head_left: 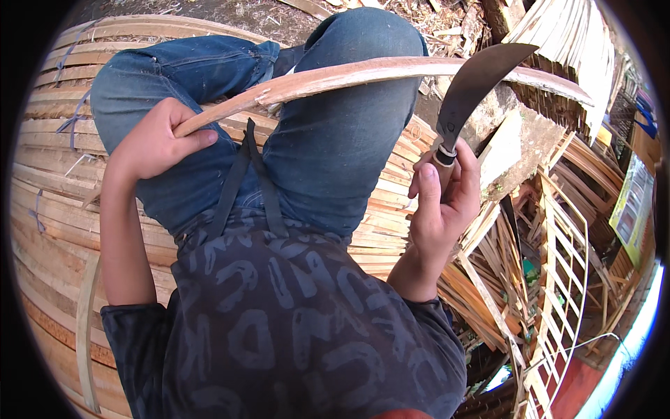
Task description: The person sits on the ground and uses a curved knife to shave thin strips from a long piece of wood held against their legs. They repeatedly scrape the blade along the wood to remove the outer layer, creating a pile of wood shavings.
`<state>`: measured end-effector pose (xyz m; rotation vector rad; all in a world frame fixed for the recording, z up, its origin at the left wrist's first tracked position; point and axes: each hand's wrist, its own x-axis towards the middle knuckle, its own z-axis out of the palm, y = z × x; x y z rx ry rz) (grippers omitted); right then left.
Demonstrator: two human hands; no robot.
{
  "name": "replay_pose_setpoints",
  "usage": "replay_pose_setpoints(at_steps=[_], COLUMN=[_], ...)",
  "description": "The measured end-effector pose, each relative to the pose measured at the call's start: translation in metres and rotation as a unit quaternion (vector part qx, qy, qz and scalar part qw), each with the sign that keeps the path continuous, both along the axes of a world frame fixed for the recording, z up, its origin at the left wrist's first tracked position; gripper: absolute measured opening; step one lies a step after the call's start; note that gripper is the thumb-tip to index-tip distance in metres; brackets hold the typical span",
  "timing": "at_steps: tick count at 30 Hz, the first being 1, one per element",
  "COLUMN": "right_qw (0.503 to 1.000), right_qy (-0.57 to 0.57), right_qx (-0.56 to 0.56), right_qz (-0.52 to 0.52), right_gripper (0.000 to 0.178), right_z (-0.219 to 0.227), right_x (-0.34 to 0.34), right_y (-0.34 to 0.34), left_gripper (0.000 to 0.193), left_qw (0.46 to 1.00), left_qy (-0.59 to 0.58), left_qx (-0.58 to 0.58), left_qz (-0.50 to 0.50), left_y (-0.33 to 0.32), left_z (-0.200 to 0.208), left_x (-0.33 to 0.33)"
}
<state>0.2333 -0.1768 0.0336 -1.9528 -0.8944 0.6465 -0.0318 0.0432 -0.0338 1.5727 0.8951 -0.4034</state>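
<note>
A long, rough wooden strip (335,75) lies across my bent legs, running from the left to the far right. My left hand (155,142) is closed round its left end, with the thumb along the wood. In my right hand (447,199) is a curved, dark-bladed billhook knife (476,87), gripped by its short handle below a pale collar. The blade points up and hooks to the right. It passes in front of the strip in this view; whether it touches the wood I cannot tell.
Bundled wooden slats (63,199), bound with blue ties, lie under and left of me. Split sticks (481,279) and a ladder-like wooden lattice (562,279) are at the right. A block (516,150) stands beyond the knife. Wood shavings (230,14) litter the far ground.
</note>
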Motion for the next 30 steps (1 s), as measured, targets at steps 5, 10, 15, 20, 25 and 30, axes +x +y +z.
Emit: replay_pose_setpoints(at_steps=[5,10,15,20,25,30], right_qw=[0.997,0.981,0.971,0.963,0.975,0.979], right_qy=[-0.054,-0.168,-0.202,-0.232,-0.202,-0.198], right_qx=[0.018,-0.004,0.020,0.049,0.000,-0.048], right_qz=[-0.046,0.096,0.125,0.130,0.094,-0.003], right_gripper=[0.034,0.039,0.045,0.039,0.033,0.031], right_z=[0.000,-0.002,-0.012,-0.018,-0.015,-0.015], right_x=[0.001,-0.019,-0.029,-0.031,-0.034,-0.014], right_y=[0.002,0.020,0.027,0.037,0.041,0.037], left_gripper=[0.045,0.045,0.043,0.043,0.044,0.043], left_qw=[1.000,0.996,0.981,0.981,0.986,0.988], left_qy=[-0.017,0.025,0.058,0.056,0.030,0.015], left_qx=[-0.011,0.071,0.175,0.180,0.156,0.140], left_qz=[0.011,0.050,0.055,0.054,0.057,0.065], left_y=[0.001,-0.012,-0.021,-0.019,-0.015,-0.014], left_z=[0.002,0.004,0.010,0.008,0.003,-0.002], left_x=[0.000,0.009,0.014,0.014,0.010,0.003])
